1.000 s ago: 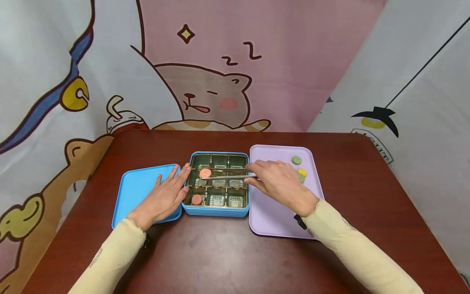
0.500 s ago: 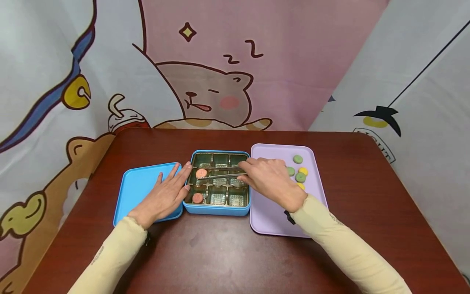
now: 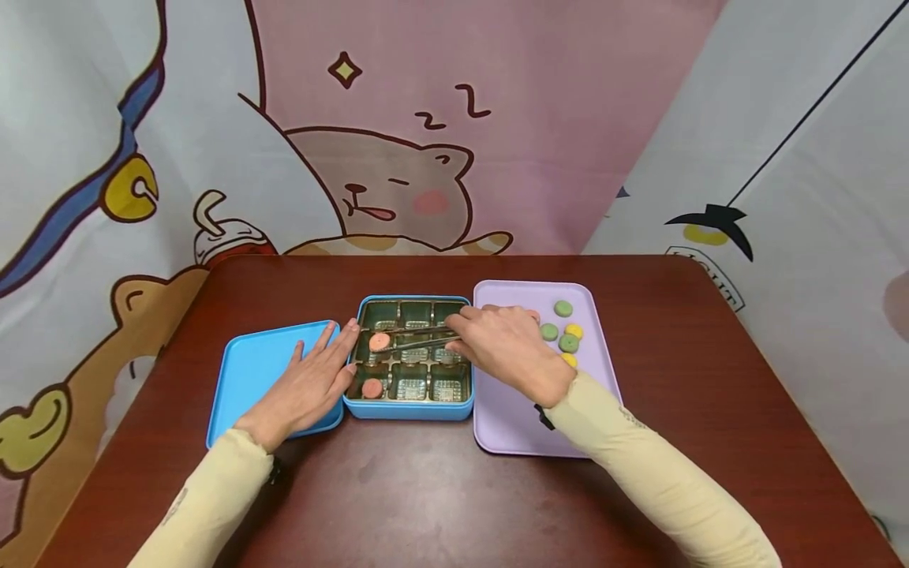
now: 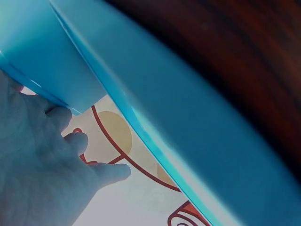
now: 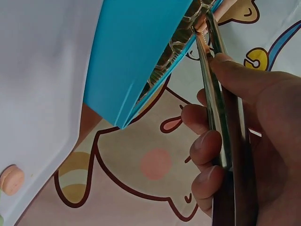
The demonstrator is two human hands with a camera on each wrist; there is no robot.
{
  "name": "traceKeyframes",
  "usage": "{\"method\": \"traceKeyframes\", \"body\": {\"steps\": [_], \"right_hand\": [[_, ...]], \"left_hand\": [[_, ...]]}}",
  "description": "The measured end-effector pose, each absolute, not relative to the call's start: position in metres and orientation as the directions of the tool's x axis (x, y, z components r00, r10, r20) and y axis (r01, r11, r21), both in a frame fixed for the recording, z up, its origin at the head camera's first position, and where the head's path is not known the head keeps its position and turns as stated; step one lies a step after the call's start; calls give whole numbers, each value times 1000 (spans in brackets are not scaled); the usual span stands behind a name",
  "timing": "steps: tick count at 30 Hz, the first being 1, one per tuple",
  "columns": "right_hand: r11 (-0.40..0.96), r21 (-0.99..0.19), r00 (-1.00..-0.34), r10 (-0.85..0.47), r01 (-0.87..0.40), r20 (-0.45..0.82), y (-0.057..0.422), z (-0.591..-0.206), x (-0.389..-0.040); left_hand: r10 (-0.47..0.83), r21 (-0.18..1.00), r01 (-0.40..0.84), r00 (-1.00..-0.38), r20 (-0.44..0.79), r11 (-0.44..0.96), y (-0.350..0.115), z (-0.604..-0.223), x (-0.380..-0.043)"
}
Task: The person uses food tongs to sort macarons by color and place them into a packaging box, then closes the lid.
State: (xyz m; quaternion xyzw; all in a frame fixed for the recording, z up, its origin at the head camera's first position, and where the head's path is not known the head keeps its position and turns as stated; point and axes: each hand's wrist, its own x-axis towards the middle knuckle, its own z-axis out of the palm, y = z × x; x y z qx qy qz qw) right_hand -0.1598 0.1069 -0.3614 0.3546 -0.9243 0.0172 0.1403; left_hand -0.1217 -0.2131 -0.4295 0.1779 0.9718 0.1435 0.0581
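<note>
My right hand (image 3: 506, 347) grips metal tongs (image 5: 218, 127), fingers on one side and thumb on the other. The tongs' tips reach over the blue box (image 3: 412, 410) to a small pink macaron-like disc (image 3: 379, 341) at the middle-left compartment. A second pink disc (image 3: 372, 388) lies in the front-left compartment. The box has a gold divided insert (image 3: 410, 368). My left hand (image 3: 305, 386) lies with straight, spread fingers over the blue lid (image 3: 245, 379), fingertips at the box's left rim.
A lilac tray (image 3: 507, 430) stands right of the box, bearing several green discs (image 3: 563, 308) and yellow discs (image 3: 574, 331). A pink disc (image 5: 12, 180) shows on it too. All sit on a dark wooden table (image 3: 426, 489) before a printed curtain (image 3: 533, 158).
My right hand has moved left with the tongs, bringing the pink disc further toward the box's left side. More discs on the tray now show. My left hand stays at the box's rim.
</note>
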Motion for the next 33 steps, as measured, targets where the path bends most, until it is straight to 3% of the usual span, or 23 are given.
{"method": "traceKeyframes", "body": {"steps": [19, 33], "right_hand": [[759, 93, -717, -643, -645, 269, 106, -360, -161], [753, -26, -707, -604, -657, 367, 144, -345, -141]], "left_hand": [[373, 304, 340, -926, -57, 890, -213, -429, -122], [372, 315, 337, -926, -59, 888, -214, -428, -121]]}}
